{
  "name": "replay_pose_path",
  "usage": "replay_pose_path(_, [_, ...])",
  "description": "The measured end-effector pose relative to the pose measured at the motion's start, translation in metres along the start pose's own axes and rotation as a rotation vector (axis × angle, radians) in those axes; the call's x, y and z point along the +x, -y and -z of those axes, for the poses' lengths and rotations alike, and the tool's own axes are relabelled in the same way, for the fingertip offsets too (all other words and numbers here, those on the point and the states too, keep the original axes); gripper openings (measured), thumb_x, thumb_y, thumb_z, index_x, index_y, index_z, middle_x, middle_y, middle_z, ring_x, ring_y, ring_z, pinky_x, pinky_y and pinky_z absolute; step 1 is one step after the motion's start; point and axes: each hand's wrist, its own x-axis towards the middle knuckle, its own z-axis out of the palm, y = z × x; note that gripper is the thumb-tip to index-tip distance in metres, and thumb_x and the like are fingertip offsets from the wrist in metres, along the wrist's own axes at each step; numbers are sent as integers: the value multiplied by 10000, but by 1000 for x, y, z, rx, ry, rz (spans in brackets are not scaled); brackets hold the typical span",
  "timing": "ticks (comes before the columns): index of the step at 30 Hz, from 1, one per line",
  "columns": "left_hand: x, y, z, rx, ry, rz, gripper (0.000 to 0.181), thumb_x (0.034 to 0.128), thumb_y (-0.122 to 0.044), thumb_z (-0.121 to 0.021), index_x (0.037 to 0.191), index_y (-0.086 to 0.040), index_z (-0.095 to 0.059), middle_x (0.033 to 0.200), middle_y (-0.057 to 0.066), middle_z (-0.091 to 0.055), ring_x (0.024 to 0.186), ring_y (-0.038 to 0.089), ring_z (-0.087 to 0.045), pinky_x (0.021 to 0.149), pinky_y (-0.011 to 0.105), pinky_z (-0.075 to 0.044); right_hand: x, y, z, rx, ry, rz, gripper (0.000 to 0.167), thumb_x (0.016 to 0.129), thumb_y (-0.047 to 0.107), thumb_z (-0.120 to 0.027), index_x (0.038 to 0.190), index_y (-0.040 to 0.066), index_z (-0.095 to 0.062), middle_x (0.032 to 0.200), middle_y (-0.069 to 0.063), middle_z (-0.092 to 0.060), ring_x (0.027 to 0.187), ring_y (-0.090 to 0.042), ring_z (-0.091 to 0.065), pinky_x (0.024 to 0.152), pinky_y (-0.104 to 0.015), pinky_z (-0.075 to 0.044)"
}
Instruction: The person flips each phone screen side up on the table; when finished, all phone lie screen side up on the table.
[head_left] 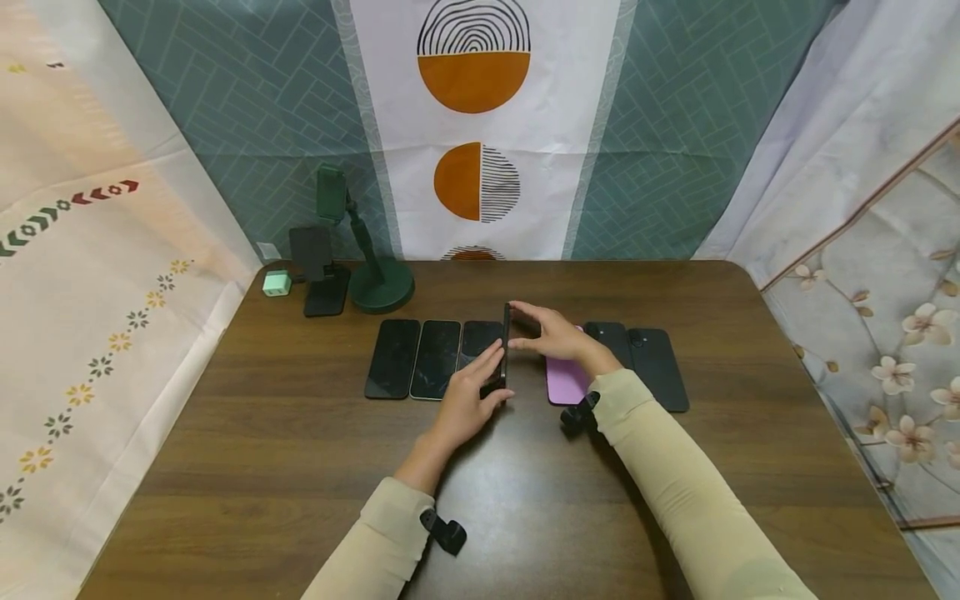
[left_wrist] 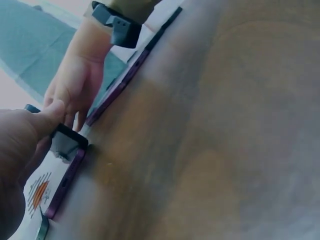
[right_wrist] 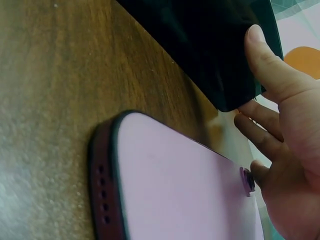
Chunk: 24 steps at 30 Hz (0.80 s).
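A dark phone [head_left: 506, 350] is tilted up on its long edge between both hands. My left hand [head_left: 467, 404] pinches its near end, the thumb at the bottom corner and fingers along the side. At the far end my right hand [head_left: 553, 335] grips it, and in the right wrist view the thumb lies on the glossy black face of that phone [right_wrist: 215, 45]. Left of it lie three phones with dark screens up, among them an outer phone [head_left: 392, 358], a middle phone [head_left: 436, 360] and one partly hidden phone [head_left: 478, 337]. Under the right wrist lies a pink-backed phone [head_left: 564, 382].
Right of the pink phone lie two dark-backed phones, one partly covered [head_left: 609, 337] and an outer one [head_left: 660, 367]. At the back left stand a green phone stand [head_left: 382, 287], a black stand [head_left: 326, 293] and a mint charger block [head_left: 277, 283]. All are on a wooden table [head_left: 262, 467].
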Motion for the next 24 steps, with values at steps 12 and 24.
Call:
replay_pose_path(12, [3,3,4,76,3,12,695,765,-173,-886,1373,17,-607,1450,110,-564,1287,261,-574,1028,420,-502,-6,-3,1,-52,-26,-17,822,898,260,-796,1553,7,-367,1518,-205,-462,1391,-364,-448,1127,-559,-376])
replay_pose_path(24, [1,-1,-4,163,3,151,647,697,-276,-928,1254,-24,-715,1308,147,-656,1172,315,-654,983,488,-527,-12,-10,2,-99,-77,-30,671,868,281,-827,1445,69,-556,1404,-145,-574,1180,-289,-573,967,-477,-505])
